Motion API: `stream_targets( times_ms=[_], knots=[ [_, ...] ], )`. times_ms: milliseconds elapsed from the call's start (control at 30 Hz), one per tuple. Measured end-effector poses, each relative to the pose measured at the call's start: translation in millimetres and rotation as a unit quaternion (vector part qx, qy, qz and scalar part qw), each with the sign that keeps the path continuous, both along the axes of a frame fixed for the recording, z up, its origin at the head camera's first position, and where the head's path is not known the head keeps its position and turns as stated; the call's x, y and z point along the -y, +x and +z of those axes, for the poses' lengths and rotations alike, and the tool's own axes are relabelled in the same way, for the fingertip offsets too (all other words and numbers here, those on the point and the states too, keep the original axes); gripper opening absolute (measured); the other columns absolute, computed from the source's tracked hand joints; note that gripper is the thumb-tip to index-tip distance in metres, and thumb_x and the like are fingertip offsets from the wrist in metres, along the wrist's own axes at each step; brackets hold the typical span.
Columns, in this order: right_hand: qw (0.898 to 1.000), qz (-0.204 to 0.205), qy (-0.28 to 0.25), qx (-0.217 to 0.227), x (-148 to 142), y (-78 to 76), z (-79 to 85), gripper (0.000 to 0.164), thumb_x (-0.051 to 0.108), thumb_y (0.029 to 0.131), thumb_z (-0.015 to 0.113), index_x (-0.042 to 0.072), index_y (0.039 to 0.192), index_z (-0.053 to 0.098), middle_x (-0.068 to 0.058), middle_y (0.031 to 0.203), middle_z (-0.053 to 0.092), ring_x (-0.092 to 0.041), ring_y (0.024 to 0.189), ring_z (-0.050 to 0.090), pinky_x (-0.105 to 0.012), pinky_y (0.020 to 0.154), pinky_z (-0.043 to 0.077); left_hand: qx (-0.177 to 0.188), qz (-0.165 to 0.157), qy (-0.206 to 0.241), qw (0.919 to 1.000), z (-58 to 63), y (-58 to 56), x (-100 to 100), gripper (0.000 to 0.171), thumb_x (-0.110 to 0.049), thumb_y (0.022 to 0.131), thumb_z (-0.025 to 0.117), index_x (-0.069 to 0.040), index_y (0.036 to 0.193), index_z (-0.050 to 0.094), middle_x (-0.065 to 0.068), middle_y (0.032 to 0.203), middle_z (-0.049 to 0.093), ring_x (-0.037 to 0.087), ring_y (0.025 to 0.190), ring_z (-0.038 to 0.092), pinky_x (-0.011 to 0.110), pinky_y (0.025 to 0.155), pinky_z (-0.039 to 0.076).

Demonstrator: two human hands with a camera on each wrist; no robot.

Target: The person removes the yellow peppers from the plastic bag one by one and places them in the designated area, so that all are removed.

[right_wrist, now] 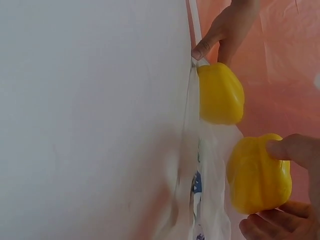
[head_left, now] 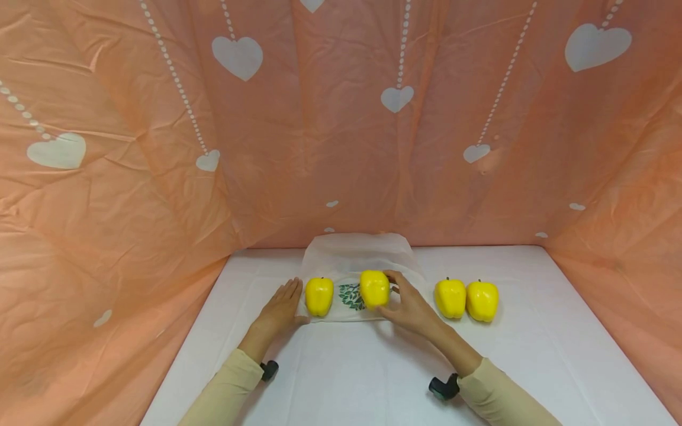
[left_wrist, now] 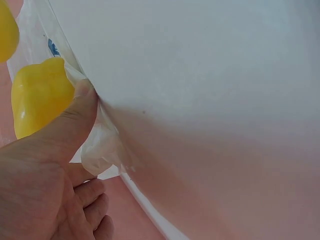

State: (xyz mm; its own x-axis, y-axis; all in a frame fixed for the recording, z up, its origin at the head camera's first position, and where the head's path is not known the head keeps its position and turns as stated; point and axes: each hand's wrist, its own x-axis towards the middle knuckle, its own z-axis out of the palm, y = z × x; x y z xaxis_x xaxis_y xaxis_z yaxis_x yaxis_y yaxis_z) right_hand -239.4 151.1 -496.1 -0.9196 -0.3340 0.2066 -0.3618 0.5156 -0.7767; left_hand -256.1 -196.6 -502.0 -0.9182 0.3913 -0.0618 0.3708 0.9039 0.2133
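Yellow pepper [head_left: 319, 297] on white bag [head_left: 359, 253], right hand [head_left: 410, 307] gripping second pepper [head_left: 373, 289], left hand [head_left: 280, 307] spread

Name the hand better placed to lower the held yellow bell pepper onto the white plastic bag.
Right hand, likely: its grip holds the glossy yellow bell pepper over the white printed plastic bag, while the left hand lies at the bag's left edge.

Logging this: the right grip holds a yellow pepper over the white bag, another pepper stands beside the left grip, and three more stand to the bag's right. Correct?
Not quite: the head view shows two yellow peppers to the right of the white bag, not three. Otherwise yes: the right grip holds a pepper over it, and another pepper stands beside the left grip.
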Motion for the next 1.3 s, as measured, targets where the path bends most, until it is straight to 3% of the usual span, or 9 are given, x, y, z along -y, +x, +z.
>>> stream_targets(
  times_ms=[333, 600, 1300],
  knots=[
    [0.999, -0.012, -0.004, -0.03, -19, 6.6, 5.0, 0.084, 0.01, 0.089, 0.086, -0.001, 0.157, 0.038, -0.024, 0.16, 0.047, -0.044, 0.146, 0.05, -0.058, 0.118, 0.047, -0.003, -0.001, -0.004, 1.0, 0.3, 0.9, 0, 0.093, -0.03, 0.097, 0.081, 0.018, 0.159, 0.03, 0.034, 0.17, 0.028, 0.045, 0.16, 0.026, 0.053, 0.134, 0.02],
    [0.999, -0.033, 0.001, -0.014, -36, 13.3, 12.0, 0.086, 0.012, 0.09, 0.087, 0.001, 0.159, 0.037, -0.023, 0.163, 0.044, -0.045, 0.147, 0.049, -0.059, 0.118, 0.045, -0.007, 0.0, -0.004, 1.0, -1.3, -0.1, 1, 0.095, -0.031, 0.096, 0.082, 0.018, 0.159, 0.031, 0.035, 0.169, 0.029, 0.045, 0.16, 0.027, 0.053, 0.134, 0.021],
    [0.997, -0.069, 0.006, -0.037, -79, 24.5, 23.8, 0.083, 0.009, 0.09, 0.087, -0.001, 0.157, 0.038, -0.026, 0.159, 0.047, -0.048, 0.145, 0.047, -0.063, 0.118, 0.042, 0.003, 0.005, -0.009, 0.9999, -3.8, -1.7, 3, 0.095, -0.033, 0.098, 0.08, 0.017, 0.161, 0.028, 0.033, 0.171, 0.026, 0.044, 0.161, 0.024, 0.052, 0.134, 0.018]
  ],
)
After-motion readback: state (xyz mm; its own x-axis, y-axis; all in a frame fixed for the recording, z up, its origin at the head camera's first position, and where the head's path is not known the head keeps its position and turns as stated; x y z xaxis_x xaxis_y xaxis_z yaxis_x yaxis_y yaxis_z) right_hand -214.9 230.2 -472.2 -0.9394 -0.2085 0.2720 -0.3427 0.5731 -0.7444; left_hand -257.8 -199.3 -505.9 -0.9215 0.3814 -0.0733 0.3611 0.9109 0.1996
